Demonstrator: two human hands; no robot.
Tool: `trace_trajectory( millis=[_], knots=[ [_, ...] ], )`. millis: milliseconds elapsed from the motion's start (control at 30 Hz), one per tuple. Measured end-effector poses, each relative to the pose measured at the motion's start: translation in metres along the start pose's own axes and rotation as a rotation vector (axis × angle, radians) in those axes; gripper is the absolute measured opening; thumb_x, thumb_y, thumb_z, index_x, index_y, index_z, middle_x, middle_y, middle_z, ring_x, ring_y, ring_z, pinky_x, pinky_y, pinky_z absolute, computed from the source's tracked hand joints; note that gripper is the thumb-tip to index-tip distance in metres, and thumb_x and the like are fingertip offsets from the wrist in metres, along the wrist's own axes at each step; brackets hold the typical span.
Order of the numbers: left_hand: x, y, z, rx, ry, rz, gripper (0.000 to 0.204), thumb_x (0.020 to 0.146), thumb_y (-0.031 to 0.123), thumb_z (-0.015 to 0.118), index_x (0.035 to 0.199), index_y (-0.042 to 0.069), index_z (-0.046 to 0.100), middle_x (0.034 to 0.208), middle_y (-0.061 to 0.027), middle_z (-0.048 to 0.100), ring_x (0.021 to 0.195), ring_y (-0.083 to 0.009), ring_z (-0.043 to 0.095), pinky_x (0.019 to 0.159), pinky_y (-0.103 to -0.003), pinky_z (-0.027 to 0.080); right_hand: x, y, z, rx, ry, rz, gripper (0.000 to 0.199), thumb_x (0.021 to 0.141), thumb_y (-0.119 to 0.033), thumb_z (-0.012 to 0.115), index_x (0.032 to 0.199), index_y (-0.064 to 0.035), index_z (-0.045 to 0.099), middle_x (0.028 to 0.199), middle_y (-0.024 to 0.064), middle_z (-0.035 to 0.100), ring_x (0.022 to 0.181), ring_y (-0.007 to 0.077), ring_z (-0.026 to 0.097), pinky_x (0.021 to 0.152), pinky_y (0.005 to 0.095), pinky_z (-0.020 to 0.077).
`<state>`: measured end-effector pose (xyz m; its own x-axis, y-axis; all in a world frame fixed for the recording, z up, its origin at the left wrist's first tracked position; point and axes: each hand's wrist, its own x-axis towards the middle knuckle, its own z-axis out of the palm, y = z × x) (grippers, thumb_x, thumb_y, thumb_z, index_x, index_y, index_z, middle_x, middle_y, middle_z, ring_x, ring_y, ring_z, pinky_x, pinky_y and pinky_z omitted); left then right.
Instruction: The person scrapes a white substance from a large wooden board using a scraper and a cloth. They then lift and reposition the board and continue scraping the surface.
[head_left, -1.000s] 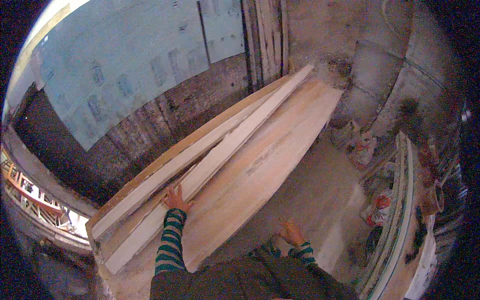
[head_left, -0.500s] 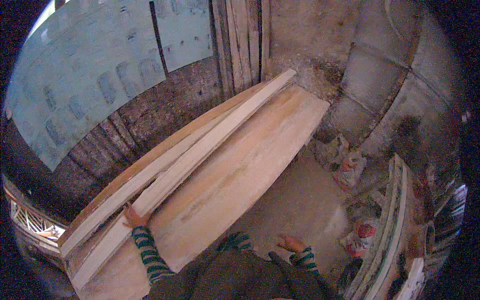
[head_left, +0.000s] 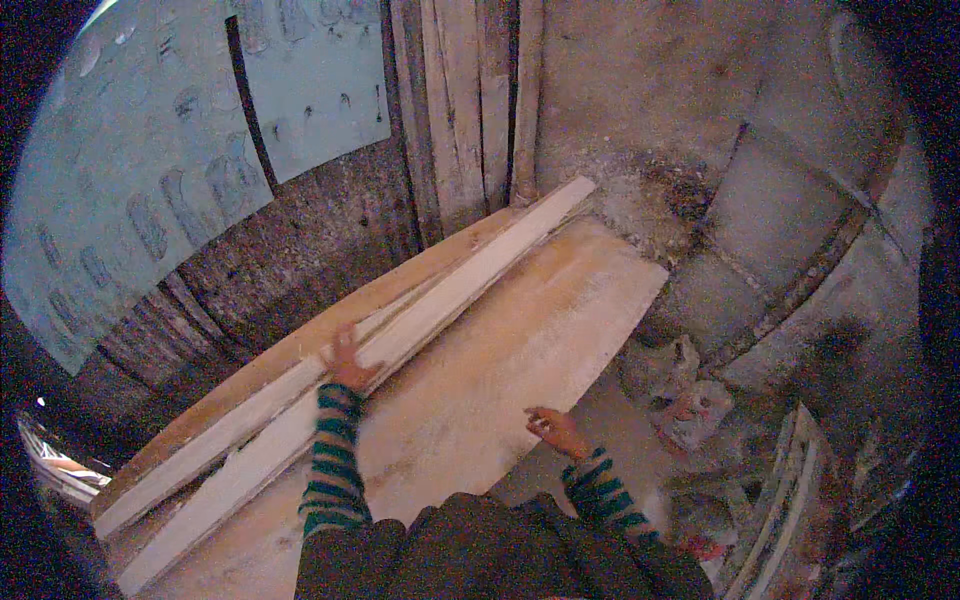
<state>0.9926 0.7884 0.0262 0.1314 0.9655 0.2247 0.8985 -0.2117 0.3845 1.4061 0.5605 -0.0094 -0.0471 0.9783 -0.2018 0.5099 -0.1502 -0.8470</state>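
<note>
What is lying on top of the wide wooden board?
On the wide board lie two long pale planks; the left hand is over them. The board's surface directly under the planks is covered and cannot be seen.

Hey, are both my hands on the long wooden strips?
No, the left hand is on the strips, but the right hand is apart from them.
</note>
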Motion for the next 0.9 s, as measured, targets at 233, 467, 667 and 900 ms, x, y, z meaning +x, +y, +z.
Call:
trace_trajectory(
  millis=[233,467,667,900],
  knots=[
    [0.067,0.160,0.046,0.272,-0.278,0.062,0.119,0.059,0.058,0.079,0.150,0.033,0.006,0.156,-0.0118,0.012,0.144,-0.0327,0.009,0.107,-0.069,0.007,0.190,-0.011,-0.134,-0.512,0.083,-0.503,0.073,0.081,-0.032,0.070,0.143,-0.0150,0.035,0.133,0.0197,0.049,0.122,0.0352,0.046,0.100,0.0437,0.0398],
    [0.087,0.186,0.059,0.457,-0.362,-0.248,0.122,0.059,0.055,0.080,0.150,0.035,0.002,0.157,-0.0111,0.009,0.144,-0.0325,0.008,0.108,-0.068,0.008,0.393,-0.033,-0.214,-1.149,0.140,-0.846,0.100,0.063,-0.034,0.082,0.146,-0.0341,0.026,0.151,0.0173,0.024,0.136,0.0460,0.024,0.106,0.0655,0.0214],
    [0.078,0.182,0.067,0.540,-0.385,-0.340,0.120,0.059,0.043,0.084,0.149,0.037,0.005,0.152,-0.0112,0.022,0.140,-0.0341,0.022,0.107,-0.069,0.011,0.435,-0.050,-0.221,-1.180,-0.150,-1.034,0.117,0.049,-0.032,0.088,0.146,-0.0410,0.023,0.146,0.0183,0.032,0.133,0.0445,0.030,0.106,0.0671,0.0192],
    [0.086,0.210,0.042,0.376,-0.456,-0.291,0.120,0.050,0.036,0.087,0.148,0.036,0.017,0.141,-0.0192,0.034,0.133,-0.0386,0.031,0.106,-0.068,0.016,0.434,-0.044,-0.239,-1.186,-0.148,-1.111,0.119,0.047,-0.036,0.088,0.146,-0.0413,0.022,0.120,0.0169,0.054,0.109,0.0400,0.053,0.103,0.0669,0.0246]
  ],
)
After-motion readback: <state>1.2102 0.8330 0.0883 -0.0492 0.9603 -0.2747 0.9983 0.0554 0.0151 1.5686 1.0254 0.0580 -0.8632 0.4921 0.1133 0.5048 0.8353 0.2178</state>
